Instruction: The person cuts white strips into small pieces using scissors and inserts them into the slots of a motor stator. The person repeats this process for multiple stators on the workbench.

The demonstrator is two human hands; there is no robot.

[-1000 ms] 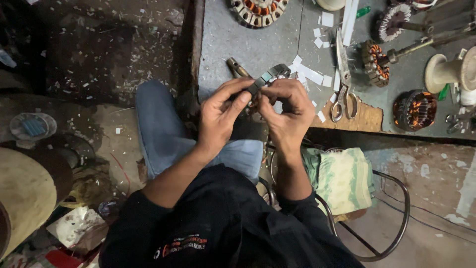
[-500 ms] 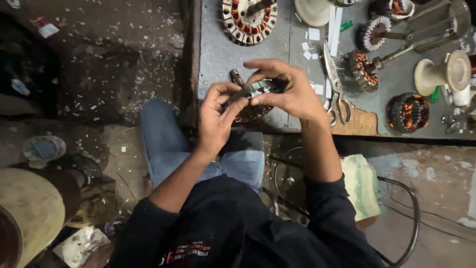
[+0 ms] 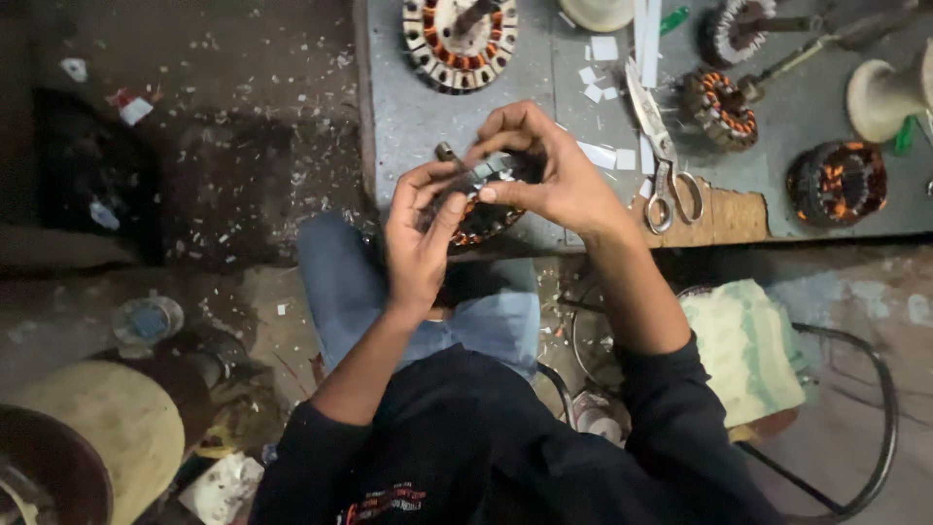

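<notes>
Wound stator (image 3: pixel 478 216) sits between both hands, held up just over the near edge of the grey tabletop (image 3: pixel 408 126) and above the person's lap. Copper coils and a dark laminated core show between the fingers; most of it is hidden by the hands.

Left hand (image 3: pixel 420 238): fingers wrapped around the stator's left rim, clenched on it, thumb across the face.
Right hand (image 3: pixel 544 175): fingertips pinched at the top edge of the stator, where a pale strip, likely insulating paper (image 3: pixel 486 167), sticks out. Cannot tell whether the right hand grips the strip alone or the core too.

Handling judgement:
- Steel core plus copper, so dense for its size. Needs a firm grip, not a pinch.
- Core is stiff. Take hold on the outer rim of the laminations, as the left hand does.
- Windings are the fragile part: the wire coating scrapes and coil ends bend. Keep pressure off them.
- Paper strip is light and floppy, tears easily. Hold it near the slot, not at the free end.
- Lamination edges may be sharp.

Around it on the tabletop: scissors (image 3: pixel 663 160) just right of the right hand, a larger round stator (image 3: pixel 459 41) at the far edge, 2 more wound pieces (image 3: pixel 717 107) (image 3: pixel 836 183) to the right, and loose paper slips (image 3: pixel 603 156).
</notes>
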